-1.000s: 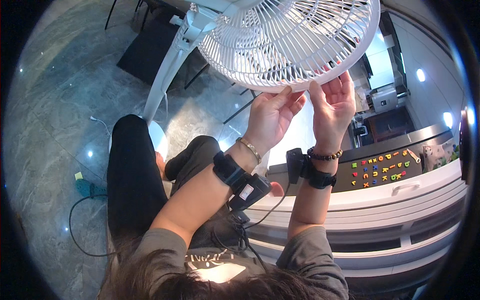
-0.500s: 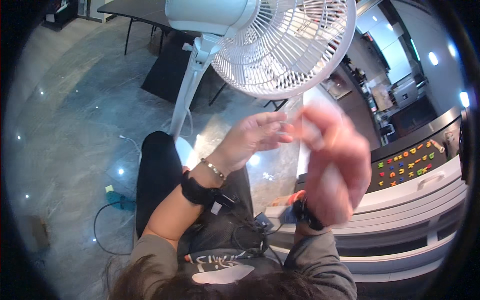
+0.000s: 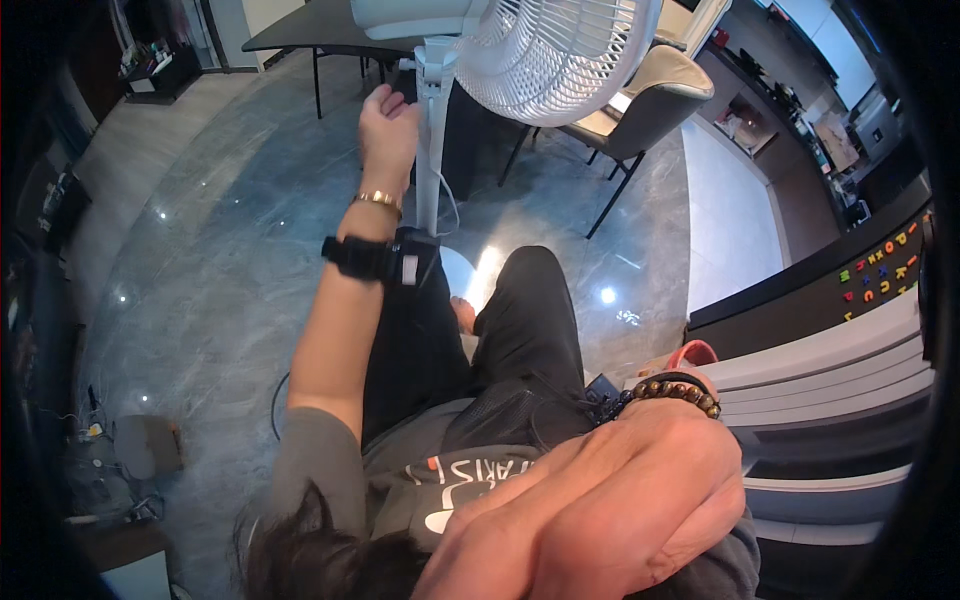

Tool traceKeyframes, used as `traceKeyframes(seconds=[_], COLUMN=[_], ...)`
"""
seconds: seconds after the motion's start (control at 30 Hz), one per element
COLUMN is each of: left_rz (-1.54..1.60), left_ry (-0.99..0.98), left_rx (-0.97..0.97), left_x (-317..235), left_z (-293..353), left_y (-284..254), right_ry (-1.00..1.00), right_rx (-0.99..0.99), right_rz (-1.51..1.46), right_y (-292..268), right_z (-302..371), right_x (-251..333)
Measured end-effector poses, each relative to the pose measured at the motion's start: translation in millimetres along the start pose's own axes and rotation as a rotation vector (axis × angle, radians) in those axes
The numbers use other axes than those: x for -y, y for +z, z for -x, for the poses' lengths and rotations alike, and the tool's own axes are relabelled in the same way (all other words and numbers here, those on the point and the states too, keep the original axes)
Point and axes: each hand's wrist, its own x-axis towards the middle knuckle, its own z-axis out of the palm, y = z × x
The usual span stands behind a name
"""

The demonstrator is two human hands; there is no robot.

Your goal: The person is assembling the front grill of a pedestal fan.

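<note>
My left hand is raised beside the white pole of a standing fan, just below its tilt knob. Its fingers are loosely bent and slightly apart, with nothing visible in them. Whether they touch the pole is unclear. A gold bracelet and a black strap circle that wrist. Very close and large at the lower edge is my right hand, its back and knuckles showing and its fingertips out of sight. A beaded bracelet is on the right wrist.
Behind the fan are a dark table and a padded chair. To the right runs a white cabinet with colourful magnetic letters on a dark panel. A grey stool-like object stands at lower left.
My hands, close together in front of the fan before, have parted. The left has gone forward to the pole; the right has come back toward me. The view has shifted with my head.
</note>
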Motion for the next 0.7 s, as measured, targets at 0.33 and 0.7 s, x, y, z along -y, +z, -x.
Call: traceKeyframes(seconds=[0.33,0.7], left_rz=[-0.05,0.049], left_ry=[-0.024,-0.083], left_rx=[-0.041,-0.08], left_x=[-5.6,2.1], left_z=[-50.5,-62.9], left_y=[17.3,30.0], right_ry=[0.126,-0.144], right_rx=[-0.083,0.028], right_rz=[0.155,0.366], right_y=[7.0,1.4], right_z=[-7.2,4.6], right_x=[21.1,25.5])
